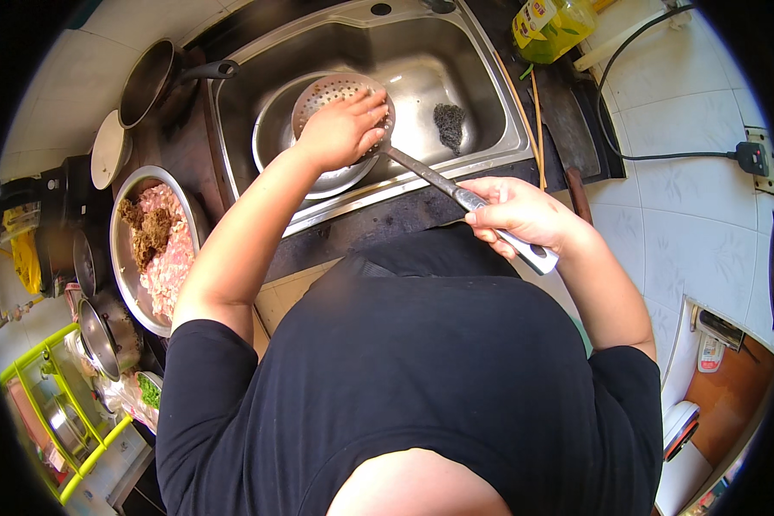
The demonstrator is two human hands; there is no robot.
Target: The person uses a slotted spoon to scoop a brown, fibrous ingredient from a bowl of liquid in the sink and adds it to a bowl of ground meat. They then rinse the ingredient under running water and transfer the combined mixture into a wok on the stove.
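My right hand [522,213] is closed round the metal handle of a skimmer [316,95], whose round perforated head is over the sink [413,73]. Flat on that head lies my left hand [346,131], fingers stretched out. Below the skimmer, inside the sink, sits a metal bowl [271,138], partly hidden by my left hand and arm. A dark scouring pad [449,129] rests on the sink floor, to the right of the bowl.
Left of the sink stand a metal basin [129,301] of minced meat [168,249] with a brown clump, and a dark pan [150,82]. Wooden chopsticks [538,129] lie along the sink's right edge. A yellow-green liquid bottle [552,33] is at the back right.
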